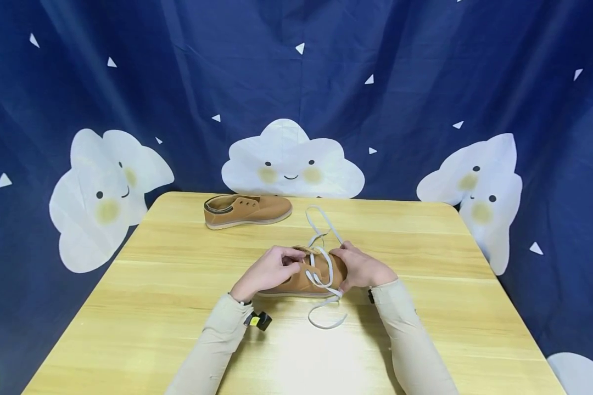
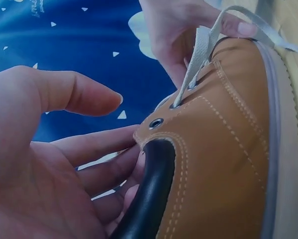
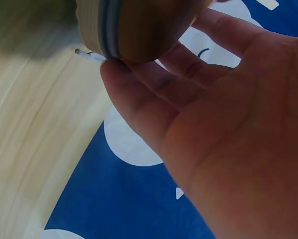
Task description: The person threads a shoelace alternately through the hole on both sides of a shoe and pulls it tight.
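A tan shoe (image 1: 296, 282) with a pale sole lies on the table, its toe to the right. A white shoelace (image 2: 201, 52) runs through some of its eyelets; an eyelet (image 2: 156, 123) nearest the dark-lined opening has no lace through it. The lace's loose ends trail past both sides of the shoe in the head view. At the opening, my left hand (image 1: 272, 269) has its fingers touching the far edge, partly hidden by the collar, with the thumb standing apart. My right hand (image 1: 363, 267) grips the toe (image 3: 153, 25) between thumb and fingers.
A second tan shoe (image 1: 257, 211) with no lace in its visible eyelets stands at the back of the wooden table (image 1: 178, 285), left of centre. Behind and beside the table hangs a dark blue curtain (image 1: 257, 71) printed with clouds.
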Available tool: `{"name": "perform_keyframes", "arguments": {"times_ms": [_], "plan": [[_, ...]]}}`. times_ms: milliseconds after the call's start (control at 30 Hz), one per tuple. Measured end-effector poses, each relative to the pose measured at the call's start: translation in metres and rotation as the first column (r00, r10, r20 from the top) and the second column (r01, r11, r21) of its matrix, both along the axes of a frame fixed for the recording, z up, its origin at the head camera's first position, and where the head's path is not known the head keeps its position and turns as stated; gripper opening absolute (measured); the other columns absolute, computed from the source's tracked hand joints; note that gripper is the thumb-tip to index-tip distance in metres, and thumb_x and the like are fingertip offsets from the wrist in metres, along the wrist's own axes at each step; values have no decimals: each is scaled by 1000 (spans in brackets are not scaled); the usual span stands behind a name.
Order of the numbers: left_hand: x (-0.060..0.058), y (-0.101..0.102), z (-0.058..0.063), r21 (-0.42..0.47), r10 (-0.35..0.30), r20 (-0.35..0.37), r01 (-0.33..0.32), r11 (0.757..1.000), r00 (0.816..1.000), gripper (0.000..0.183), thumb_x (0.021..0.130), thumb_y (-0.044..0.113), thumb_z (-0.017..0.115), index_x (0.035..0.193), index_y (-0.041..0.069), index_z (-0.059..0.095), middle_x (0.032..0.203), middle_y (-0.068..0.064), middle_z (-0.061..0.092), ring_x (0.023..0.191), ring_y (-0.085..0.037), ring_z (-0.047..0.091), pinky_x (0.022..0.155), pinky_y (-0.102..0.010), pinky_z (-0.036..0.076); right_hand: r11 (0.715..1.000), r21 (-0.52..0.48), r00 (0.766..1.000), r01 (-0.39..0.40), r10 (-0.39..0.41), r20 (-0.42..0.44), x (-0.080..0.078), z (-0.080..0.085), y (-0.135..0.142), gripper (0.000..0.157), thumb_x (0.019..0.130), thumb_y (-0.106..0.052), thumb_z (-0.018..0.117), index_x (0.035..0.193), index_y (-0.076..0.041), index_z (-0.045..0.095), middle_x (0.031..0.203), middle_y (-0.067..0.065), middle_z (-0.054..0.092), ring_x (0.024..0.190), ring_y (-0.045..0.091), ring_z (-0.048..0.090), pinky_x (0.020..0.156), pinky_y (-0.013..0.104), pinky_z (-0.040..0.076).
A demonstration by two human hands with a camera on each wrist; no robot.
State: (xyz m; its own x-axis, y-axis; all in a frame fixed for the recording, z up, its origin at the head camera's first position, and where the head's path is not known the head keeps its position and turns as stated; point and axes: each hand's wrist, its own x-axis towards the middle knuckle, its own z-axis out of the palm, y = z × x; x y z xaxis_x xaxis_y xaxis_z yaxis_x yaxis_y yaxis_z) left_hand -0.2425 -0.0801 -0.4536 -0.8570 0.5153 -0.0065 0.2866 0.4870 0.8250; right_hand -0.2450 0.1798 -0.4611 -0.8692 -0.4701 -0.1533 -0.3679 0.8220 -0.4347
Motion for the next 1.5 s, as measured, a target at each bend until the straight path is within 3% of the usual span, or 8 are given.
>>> {"name": "perform_keyframes", "arguments": {"times_ms": [267,433,667,933,1300,1400,1500], "plan": [[0,-2,3,30,10,4,-10,1000,1000,34,99,16,58,128,4,71,100,-5,74,80,-12,61,64,-22,48,997,-64,998,-42,44,38,-4,-1,1,79,59,-6,99,129,-9,62,124,6,66,120,26,60,105,45,49],[0,-6,8,98,53,4,-53,994,999,37,102,20,63,135,4,67,120,-9,74,99,-14,67,77,-24,53,996,-77,997,-48,53,62,-5,0,2,79,60,-7,99,129,-10,62,123,5,67,120,27,61,106,46,49],[1,-11,19,233,86,-7,-82,969,996,45,101,22,67,143,6,61,139,-11,66,112,-23,67,89,-26,56,999,-46,997,-21,24,68,-3,0,1,85,61,-10,99,136,-8,59,129,9,66,124,30,60,108,48,48],[11,-13,36,441,34,-2,-30,897,999,47,101,17,66,146,8,57,144,-18,60,123,-26,63,97,-23,55,999,-49,997,-2,5,81,-2,-1,2,86,61,-7,98,138,-8,59,130,9,66,123,28,60,108,47,49],[25,-21,58,627,-72,-33,77,775,997,53,103,10,59,153,-3,45,149,-25,52,128,-10,61,112,-24,47,998,-55,997,-13,17,73,-3,-1,1,83,60,-6,98,135,-8,61,128,8,67,121,28,61,108,49,49],[24,-26,59,653,-55,-19,54,756,998,54,103,9,57,154,-1,44,154,-22,50,130,-11,61,114,-26,46,998,-57,997,-18,22,69,-4,-1,2,83,60,-6,98,134,-8,61,127,8,67,121,28,61,108,49,49],[15,-33,53,640,26,31,-40,768,999,55,103,9,58,155,1,43,153,-17,52,129,-11,63,112,-24,47,998,-61,997,-21,25,70,-4,-1,2,83,60,-6,98,134,-8,61,128,9,67,121,28,61,108,49,49]]}}
